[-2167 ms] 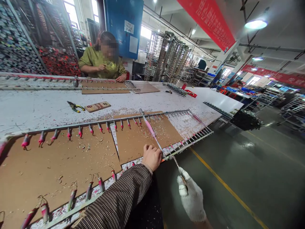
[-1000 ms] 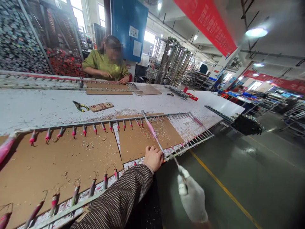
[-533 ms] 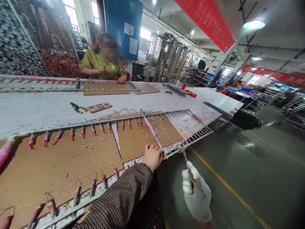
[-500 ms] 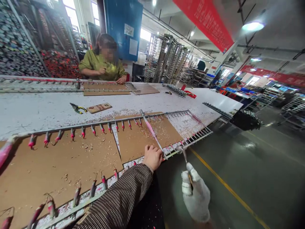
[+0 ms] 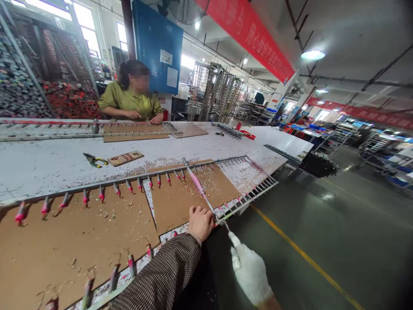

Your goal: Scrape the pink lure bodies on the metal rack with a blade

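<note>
A long metal hanging rack (image 5: 74, 189) with rows of short pegs lies over brown cardboard sheets (image 5: 106, 224) on the table. Many pegs carry pink and grey coating and end in thin hooks. My bare left hand (image 5: 200, 221) curls its fingers over the near rail, beside the end of a pink-coated crossbar (image 5: 196, 183). In a white glove, my right hand (image 5: 250, 269) grips a small hammer-like tool (image 5: 227, 225) with a thin shaft. Its blurred head is at the near rail, just right of my left hand. Most of its handle is hidden in the glove.
Pliers (image 5: 94, 160) and a wooden block (image 5: 125, 158) lie on the white table (image 5: 58, 161). Coating chips are scattered around. Across the table a person in a green top (image 5: 129, 101) works at another rack (image 5: 64, 132). Floor (image 5: 309, 224) lies to the right.
My right hand has moved the tool left along the near rail, close to my left hand. My left hand stays on the rack. The camera view has tilted upward slightly and shifted right.
</note>
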Motion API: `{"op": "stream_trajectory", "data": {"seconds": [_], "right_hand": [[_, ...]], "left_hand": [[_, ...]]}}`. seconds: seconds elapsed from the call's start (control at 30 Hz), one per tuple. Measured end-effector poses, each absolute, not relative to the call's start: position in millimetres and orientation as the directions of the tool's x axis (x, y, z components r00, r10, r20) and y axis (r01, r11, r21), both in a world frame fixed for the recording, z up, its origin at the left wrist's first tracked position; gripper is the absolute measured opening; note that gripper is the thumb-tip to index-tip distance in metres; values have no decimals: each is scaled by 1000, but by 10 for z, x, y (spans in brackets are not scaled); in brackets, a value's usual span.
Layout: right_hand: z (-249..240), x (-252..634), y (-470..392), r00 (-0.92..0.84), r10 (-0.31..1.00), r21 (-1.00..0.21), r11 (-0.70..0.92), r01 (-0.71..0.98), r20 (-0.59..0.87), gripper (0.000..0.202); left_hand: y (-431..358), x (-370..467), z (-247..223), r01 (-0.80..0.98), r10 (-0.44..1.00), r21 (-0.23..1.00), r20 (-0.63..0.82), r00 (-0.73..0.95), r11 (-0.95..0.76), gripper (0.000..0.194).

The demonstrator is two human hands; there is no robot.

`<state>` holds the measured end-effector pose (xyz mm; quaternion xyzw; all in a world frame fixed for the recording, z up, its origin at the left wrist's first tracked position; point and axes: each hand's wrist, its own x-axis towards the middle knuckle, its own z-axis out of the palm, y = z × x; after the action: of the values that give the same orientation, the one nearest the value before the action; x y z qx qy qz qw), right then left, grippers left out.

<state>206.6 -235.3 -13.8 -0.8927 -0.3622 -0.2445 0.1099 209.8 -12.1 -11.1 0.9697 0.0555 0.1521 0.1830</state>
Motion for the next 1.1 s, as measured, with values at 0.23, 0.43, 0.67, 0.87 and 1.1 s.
{"op": "stream_trajectory", "data": {"seconds": [0.23, 0.43, 0.67, 0.87, 1.1], "right_hand": [[-152, 2013, -2272, 735, 475, -159, -778, 608, 484, 42], [-453, 1983, -2350, 835, 439, -318, -781, 537, 332, 48], [-833, 1730, -2495, 967, 210, -693, -676, 250, 144, 46], [-1137, 1549, -2490, 992, 41, -816, -564, 124, 122, 47], [-1187, 1587, -2674, 997, 75, -846, -532, 39, -2, 48]], "left_hand": [[-86, 2117, -110, 57, 163, 341, 292, 942, -938, 20], [-47, 2117, -120, 47, 155, 332, 306, 939, -942, 21], [-40, 2094, -33, -26, 111, 390, 326, 939, -921, 21], [-26, 2137, 13, 5, 126, 362, 311, 942, -932, 29], [-8, 2141, 62, 119, 228, 333, 310, 923, -935, 27]]}}
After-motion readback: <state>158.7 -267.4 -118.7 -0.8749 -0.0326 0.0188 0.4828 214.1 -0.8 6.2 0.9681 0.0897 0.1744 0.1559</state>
